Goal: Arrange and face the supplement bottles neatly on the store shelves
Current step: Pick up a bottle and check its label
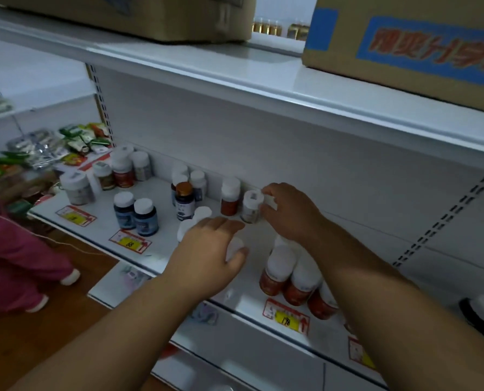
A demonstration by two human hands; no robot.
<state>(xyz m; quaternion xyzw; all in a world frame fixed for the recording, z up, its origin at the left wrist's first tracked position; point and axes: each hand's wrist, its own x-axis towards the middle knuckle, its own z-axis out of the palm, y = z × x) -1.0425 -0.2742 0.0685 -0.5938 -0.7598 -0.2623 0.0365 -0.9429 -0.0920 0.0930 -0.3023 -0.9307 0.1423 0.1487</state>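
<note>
I see a white shelf point(162, 193) carrying scattered supplement bottles point(135, 213). My left hand point(210, 249) curls over a white-capped bottle point(235, 248) near the front edge, while my right hand point(288, 210) pinches a white cap point(269, 201) beside a pale bottle point(251, 206) at the back.

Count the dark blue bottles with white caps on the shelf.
2. The dark blue bottles stand side by side near the shelf's front edge, above the yellow price tag: one left, one right. Others may be hidden.
</note>
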